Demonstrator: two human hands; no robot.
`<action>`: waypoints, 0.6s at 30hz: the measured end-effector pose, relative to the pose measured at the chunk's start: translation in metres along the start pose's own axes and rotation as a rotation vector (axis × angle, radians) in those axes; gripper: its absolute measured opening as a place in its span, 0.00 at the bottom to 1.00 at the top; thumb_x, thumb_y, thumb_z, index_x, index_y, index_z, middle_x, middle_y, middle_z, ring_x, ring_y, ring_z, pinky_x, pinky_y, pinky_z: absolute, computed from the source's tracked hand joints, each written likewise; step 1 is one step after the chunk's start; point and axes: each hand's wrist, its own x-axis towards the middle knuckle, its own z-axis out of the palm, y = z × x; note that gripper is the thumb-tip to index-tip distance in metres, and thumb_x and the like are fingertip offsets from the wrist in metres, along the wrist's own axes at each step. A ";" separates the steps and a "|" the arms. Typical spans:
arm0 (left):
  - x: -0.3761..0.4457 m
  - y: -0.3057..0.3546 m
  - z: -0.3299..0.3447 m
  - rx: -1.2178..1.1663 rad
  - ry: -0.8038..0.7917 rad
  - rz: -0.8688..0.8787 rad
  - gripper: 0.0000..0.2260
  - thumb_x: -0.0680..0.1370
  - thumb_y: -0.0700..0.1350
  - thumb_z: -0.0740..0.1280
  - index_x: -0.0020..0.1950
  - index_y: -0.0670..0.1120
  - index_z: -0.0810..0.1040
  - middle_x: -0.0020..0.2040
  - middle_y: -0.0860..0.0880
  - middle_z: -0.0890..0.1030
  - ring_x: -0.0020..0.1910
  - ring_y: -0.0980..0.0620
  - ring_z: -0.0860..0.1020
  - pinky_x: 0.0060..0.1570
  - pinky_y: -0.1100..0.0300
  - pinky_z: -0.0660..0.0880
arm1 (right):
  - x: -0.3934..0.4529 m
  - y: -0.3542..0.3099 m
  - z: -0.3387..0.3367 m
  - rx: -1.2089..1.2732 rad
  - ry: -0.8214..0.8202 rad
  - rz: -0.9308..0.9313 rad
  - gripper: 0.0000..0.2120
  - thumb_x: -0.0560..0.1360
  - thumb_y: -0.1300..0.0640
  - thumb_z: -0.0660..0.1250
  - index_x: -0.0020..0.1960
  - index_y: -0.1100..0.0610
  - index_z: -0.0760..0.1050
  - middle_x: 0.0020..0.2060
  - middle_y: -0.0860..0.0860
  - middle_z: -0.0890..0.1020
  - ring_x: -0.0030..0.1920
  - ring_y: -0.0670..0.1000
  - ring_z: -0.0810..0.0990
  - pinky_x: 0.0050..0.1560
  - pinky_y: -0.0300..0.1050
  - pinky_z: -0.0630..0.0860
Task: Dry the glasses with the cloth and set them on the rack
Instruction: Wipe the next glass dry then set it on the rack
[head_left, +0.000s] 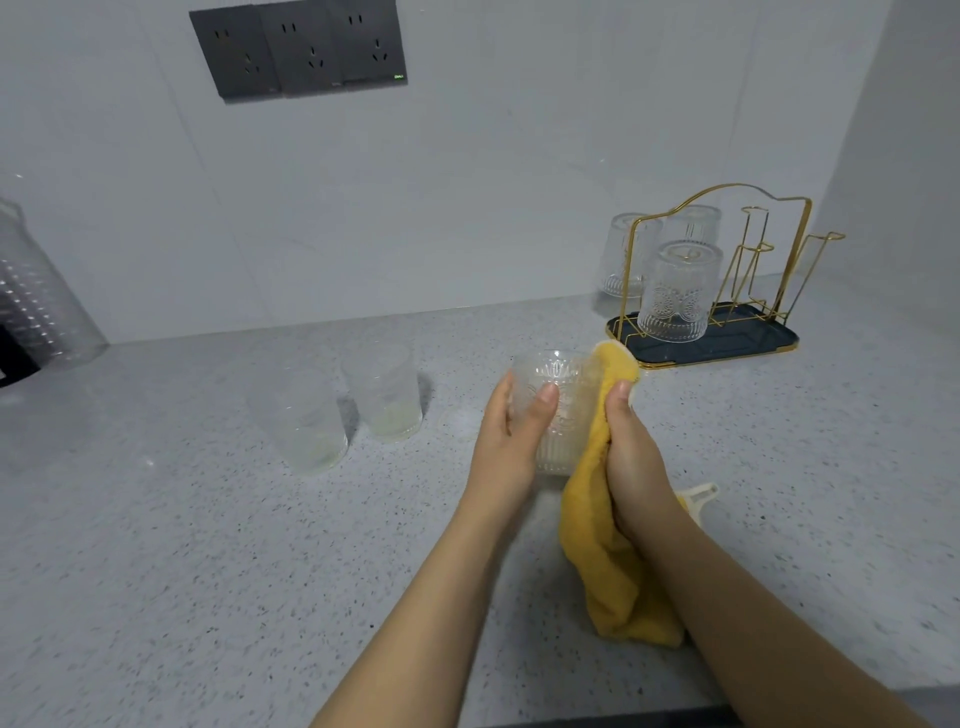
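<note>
My left hand (511, 431) grips a clear patterned glass (563, 410) held above the counter, thumb across its side. My right hand (631, 457) grips a yellow cloth (602, 545) and presses it against the glass's right side; the cloth's tail hangs below my wrist. Two more clear glasses (306, 421) (387, 395) stand upright on the counter to the left. A gold wire rack (748, 270) on a dark tray (727, 348) stands at the back right, with three glasses upside down on its left pegs, the front one (675, 291) nearest me. Its right pegs are bare.
The grey speckled counter (208, 545) runs to a white tiled wall with dark sockets (301, 49). A clear ribbed container (36, 296) stands at the far left. A pale plastic object (701, 496) lies behind my right wrist. The counter's front edge is at the lower right.
</note>
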 end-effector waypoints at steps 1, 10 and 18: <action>0.000 0.000 0.000 0.039 0.030 0.010 0.23 0.79 0.56 0.62 0.74 0.52 0.65 0.64 0.56 0.73 0.56 0.65 0.76 0.44 0.78 0.71 | -0.002 0.000 0.001 -0.043 0.003 -0.043 0.33 0.73 0.33 0.47 0.72 0.49 0.62 0.68 0.50 0.70 0.67 0.53 0.69 0.69 0.51 0.63; 0.001 -0.006 0.002 -0.057 0.070 0.009 0.33 0.65 0.52 0.74 0.68 0.50 0.68 0.59 0.48 0.80 0.52 0.55 0.82 0.44 0.66 0.78 | -0.010 0.007 0.005 -0.175 -0.063 -0.279 0.23 0.79 0.46 0.46 0.72 0.51 0.60 0.56 0.40 0.69 0.57 0.38 0.67 0.41 0.13 0.60; -0.003 -0.006 -0.003 -0.038 -0.043 0.083 0.20 0.74 0.49 0.69 0.65 0.44 0.76 0.57 0.47 0.83 0.54 0.53 0.82 0.47 0.65 0.78 | 0.007 0.003 -0.003 0.007 0.008 -0.041 0.32 0.74 0.33 0.48 0.68 0.51 0.69 0.59 0.48 0.76 0.60 0.51 0.74 0.65 0.53 0.69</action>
